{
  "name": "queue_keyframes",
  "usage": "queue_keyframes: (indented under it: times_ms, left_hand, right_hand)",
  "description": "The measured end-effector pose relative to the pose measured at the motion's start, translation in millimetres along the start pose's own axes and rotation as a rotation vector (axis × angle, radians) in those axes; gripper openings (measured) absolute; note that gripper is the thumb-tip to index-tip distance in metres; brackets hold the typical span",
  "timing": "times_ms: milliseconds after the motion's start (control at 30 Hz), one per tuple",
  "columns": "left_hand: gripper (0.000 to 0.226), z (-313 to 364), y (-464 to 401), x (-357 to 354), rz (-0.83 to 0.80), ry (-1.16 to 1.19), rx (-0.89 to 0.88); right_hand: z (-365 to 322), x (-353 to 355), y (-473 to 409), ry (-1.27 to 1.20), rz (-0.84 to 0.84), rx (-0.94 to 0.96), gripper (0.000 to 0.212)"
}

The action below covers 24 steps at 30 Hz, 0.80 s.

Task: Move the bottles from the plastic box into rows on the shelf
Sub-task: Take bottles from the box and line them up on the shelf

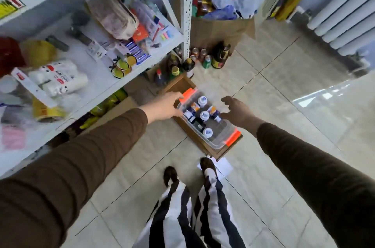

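A clear plastic box (218,143) with orange clips sits on a low wooden crate on the floor. Inside it stand several small bottles (204,115) with white caps. My left hand (166,106) reaches down to the box's left side, fingers straight, next to the orange clip at its far end. My right hand (237,111) hovers over the box's right side with fingers spread and loosely bent, holding nothing. The white shelf (113,83) stands to the left, crowded with bags, packets and tubes.
The wooden crate (218,155) under the box stands against the shelf post (187,14). Bottles and cans (205,56) crowd the floor behind it, below a cardboard box (219,32) full of bags. A radiator (343,24) lines the right wall. My feet (188,170) stand on tiled floor.
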<state>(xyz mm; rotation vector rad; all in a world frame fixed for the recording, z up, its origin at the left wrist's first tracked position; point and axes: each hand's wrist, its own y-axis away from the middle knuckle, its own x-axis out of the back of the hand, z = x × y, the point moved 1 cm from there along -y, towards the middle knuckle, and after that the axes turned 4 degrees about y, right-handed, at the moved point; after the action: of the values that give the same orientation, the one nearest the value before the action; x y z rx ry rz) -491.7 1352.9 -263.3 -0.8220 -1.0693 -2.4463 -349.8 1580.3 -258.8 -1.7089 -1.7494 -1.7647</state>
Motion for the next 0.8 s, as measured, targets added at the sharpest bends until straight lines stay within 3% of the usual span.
queue_keyframes:
  times_ms: [200,367,600,800]
  left_hand:
    - [0.052,-2,-53,-62,0.077,0.013,0.03]
    - [0.058,-4,-101,-97,0.148,0.064,0.019]
    - [0.049,-17,-171,-128,0.145,-0.016,-0.03]
    - [0.068,-32,-207,-152,0.091,-0.155,-0.098]
  right_hand:
    - [45,-55,-48,-0.099,-0.047,0.012,0.058]
    - [59,-92,-91,-0.152,-0.047,0.072,0.048]
    - [56,-144,-144,-0.13,-0.035,0.162,0.065]
    - [62,-181,-172,-0.018,0.028,0.216,0.059]
